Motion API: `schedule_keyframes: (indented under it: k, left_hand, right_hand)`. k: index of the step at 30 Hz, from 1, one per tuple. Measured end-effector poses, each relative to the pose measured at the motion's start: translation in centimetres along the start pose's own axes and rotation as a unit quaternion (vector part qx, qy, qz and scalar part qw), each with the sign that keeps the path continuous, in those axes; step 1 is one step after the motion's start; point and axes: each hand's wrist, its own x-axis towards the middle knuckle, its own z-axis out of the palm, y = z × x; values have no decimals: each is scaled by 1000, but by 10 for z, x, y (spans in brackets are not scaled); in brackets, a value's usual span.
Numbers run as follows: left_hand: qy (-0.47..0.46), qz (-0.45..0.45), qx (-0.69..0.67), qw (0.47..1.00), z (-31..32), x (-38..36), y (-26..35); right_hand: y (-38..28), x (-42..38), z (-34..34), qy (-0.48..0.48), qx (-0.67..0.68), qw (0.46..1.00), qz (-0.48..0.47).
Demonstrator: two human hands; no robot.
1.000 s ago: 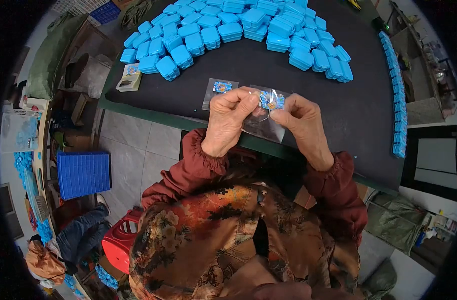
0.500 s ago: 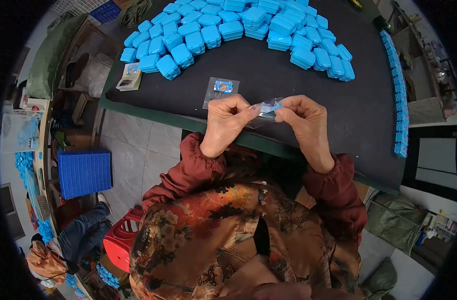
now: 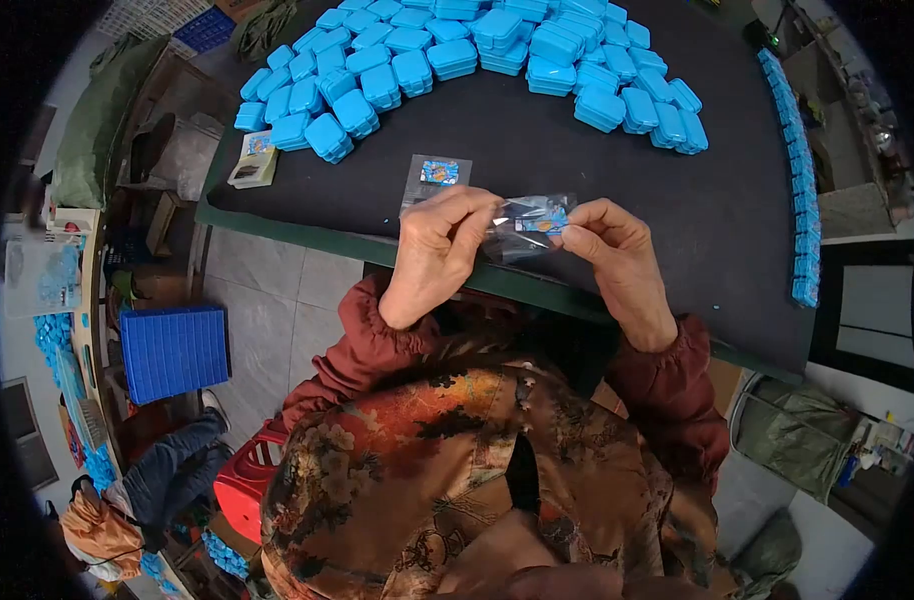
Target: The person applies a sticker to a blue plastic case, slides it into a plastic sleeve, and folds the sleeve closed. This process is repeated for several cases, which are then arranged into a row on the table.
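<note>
Between my two hands, above the front edge of the dark table, is a clear plastic bag (image 3: 522,240) with a small blue printed card (image 3: 545,222) in it. My left hand (image 3: 439,245) pinches the bag's left side between thumb and fingers. At the right side, by the card, my right hand (image 3: 622,260) grips the bag with thumb and forefinger. Just beyond my left hand, another clear bag with a blue printed card (image 3: 440,172) lies flat on the table and is partly covered by that hand.
Many blue boxes (image 3: 452,58) are piled in an arc across the table (image 3: 667,210). A small stack of cards (image 3: 256,160) lies at the left, and a row of blue items (image 3: 803,190) lines the right edge. A person (image 3: 172,480) is at lower left, near a blue crate (image 3: 174,352).
My left hand has moved slightly left, and the hands are farther apart. The bag between them is now spread wider, with its printed card more visible.
</note>
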Motion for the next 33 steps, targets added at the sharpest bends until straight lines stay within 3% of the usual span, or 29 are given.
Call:
schedule_keyframes:
  k: [3,5,9,12,14,15,16,17,18,22,24,25,27,28,29,31,33]
  left_hand:
    - [-30,4,-29,999,3,-1,-9]
    - [-108,-145,-200,963,5,-1,-18]
    - [-175,-141,-220,949,11,4,-25]
    - [-117,-82,-148,979,23,8,-26]
    - [0,-9,-25,1000,30,11,-22]
    - [-2,-9,-25,1000,32,13,-20]
    - [-31,-68,-125,989,33,13,-18]
    - [-59,-127,-223,965,35,14,-17]
    - [-60,-127,-222,965,38,14,-15]
    - [-122,-113,-250,954,46,18,-13]
    - [-153,-109,-229,955,45,28,-13]
    - [-225,-132,-203,944,41,35,-10]
    - [-377,-165,-206,888,30,54,-12]
    - [-406,-166,-212,874,23,67,-11]
    - [-436,-168,-217,857,20,80,-7]
    - [-360,-41,8,932,31,108,-5]
    - [-249,184,226,924,54,134,-31]
  right_hand:
    - [-1,-6,0,-15,-13,1000,-9]
    - [-8,-10,2,-27,-21,999,-4]
    - [-10,-13,0,-43,-43,998,14]
    - [-9,-19,-3,-50,-90,994,-24]
    - [-5,-22,-5,-45,-102,993,-39]
    - [-4,-23,-6,-40,-115,991,-54]
    - [-4,-23,-6,-39,-114,991,-55]
    - [-4,-22,-7,-52,-121,984,-118]
    - [-4,-21,-7,-65,-128,973,-182]
    - [-10,-22,-18,-122,-119,964,-206]
    - [-11,-25,-31,-131,-252,941,-183]
    - [-13,-29,-33,-128,-251,942,-183]
    - [-23,-41,-34,-56,-69,987,-131]
    - [-27,-44,-35,-27,-15,990,-137]
    - [-27,-45,-41,30,-39,989,-142]
    - [-22,-47,-63,120,-88,978,-148]
    - [-18,-50,-78,150,-43,980,-122]
